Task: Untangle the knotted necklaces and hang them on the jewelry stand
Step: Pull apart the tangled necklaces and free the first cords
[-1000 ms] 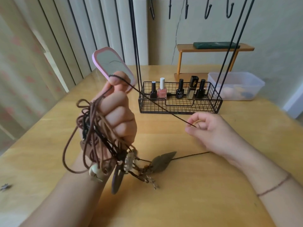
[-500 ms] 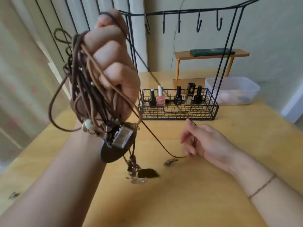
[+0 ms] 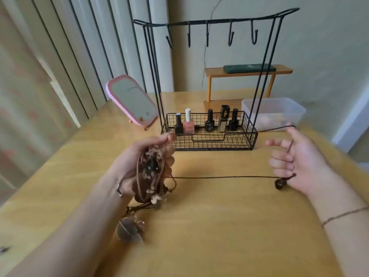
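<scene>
Head view. I read the step as separating one strand. My left hand, in front of the jewelry stand at its left end, has its fingers curled round the knotted necklaces. My right hand, in front of the stand's right end, has its fingers loosely curled with a dark cord looped round them; that cord runs taut back to the knot above the surface. Next, I judge, the cord must slip free, then go on a hook. One bottle in the stand's basket reads "ydby"; other labels are illegible.
</scene>
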The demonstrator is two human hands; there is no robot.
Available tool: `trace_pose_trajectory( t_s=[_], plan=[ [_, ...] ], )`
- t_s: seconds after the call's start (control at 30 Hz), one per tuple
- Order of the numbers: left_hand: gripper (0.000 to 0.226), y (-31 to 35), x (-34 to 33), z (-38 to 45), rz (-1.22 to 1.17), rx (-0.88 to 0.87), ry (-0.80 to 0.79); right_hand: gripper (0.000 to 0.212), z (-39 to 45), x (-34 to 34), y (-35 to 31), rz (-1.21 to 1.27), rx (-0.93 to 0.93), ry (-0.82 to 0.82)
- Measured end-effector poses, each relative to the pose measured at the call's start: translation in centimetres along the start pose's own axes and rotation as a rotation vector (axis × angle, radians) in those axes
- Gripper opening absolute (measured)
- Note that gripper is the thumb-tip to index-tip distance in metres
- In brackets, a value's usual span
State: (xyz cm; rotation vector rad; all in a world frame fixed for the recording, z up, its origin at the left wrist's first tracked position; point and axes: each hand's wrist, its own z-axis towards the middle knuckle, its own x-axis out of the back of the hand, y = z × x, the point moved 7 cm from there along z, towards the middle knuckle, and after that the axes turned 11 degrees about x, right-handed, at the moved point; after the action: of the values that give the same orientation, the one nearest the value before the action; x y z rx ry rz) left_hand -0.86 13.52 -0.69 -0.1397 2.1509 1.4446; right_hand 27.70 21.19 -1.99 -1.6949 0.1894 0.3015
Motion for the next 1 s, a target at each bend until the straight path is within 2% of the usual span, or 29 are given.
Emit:
trace_pose_trajectory(
  t_s=[0.07, 0.1, 0.2, 0.27, 0.37, 0.57, 0.63, 0.73, 0.77, 0.83, 0.87, 0.9, 0.97, 1.0],
  plan=[
    [0.035, -1.0, -0.9, -0.4, -0.112, 0.043, -0.142, 0.051, 0.1, 0.9, -0.6, -0.105, 0.022, 0.03],
    [0.033, -1.1, -0.9, -0.7, -0.062, 0.023, -0.148, 0.049, 0.1, 1.1, -1.0, -0.145, 0.04, 0.043],
    [0.025, -0.8, -0.3, -1.2, 0.355, -0.052, -0.037, 0.045, 0.2, 2.1, -2.2, -0.154, 0.117, 0.093],
    [0.03, -0.1, -0.5, -1.6, 0.619, -0.098, 0.065, 0.042, 0.3, 3.2, -2.8, -0.158, 0.155, 0.151],
    [0.041, 0.2, -0.5, -2.4, 0.718, -0.09, 0.116, 0.034, 0.5, 4.3, -3.1, -0.178, 0.181, 0.199],
    [0.059, -1.2, -0.4, -2.5, 0.952, 0.076, 0.049, 0.029, 1.0, 6.5, -3.8, -0.309, 0.251, 0.32],
    [0.06, -1.5, -0.6, -2.6, 1.051, 0.097, 0.022, 0.024, 1.0, 6.0, -3.5, -0.502, 0.238, 0.301],
    [0.063, -2.2, -1.6, -2.7, 1.117, 0.113, -0.046, 0.008, 0.5, 4.6, -3.4, -1.064, 0.311, 0.305],
    [0.064, -2.5, -1.9, -2.6, 1.099, 0.118, -0.069, 0.004, 0.4, 3.9, -3.1, -1.155, 0.314, 0.263],
    [0.064, -2.9, -2.4, -2.4, 1.027, 0.125, -0.107, 0.018, 0.1, 2.0, -2.2, -1.252, 0.299, 0.148],
    [0.065, -3.0, -2.7, -2.4, 0.988, 0.126, -0.125, 0.025, -0.4, 0.9, -2.3, -1.319, 0.368, 0.121],
    [0.065, -3.1, -3.0, -2.4, 0.958, 0.116, -0.149, 0.029, -1.0, -0.5, -2.7, -1.35, 0.518, 0.113],
    [0.068, -3.1, -3.5, -2.4, 0.892, 0.087, -0.194, 0.022, -3.9, -4.2, -3.5, -1.182, 0.896, 0.037],
    [0.071, -3.0, -3.7, -2.5, 0.855, 0.083, -0.199, 0.015, -5.7, -6.2, -3.3, -1.06, 1.027, -0.078]
  ],
)
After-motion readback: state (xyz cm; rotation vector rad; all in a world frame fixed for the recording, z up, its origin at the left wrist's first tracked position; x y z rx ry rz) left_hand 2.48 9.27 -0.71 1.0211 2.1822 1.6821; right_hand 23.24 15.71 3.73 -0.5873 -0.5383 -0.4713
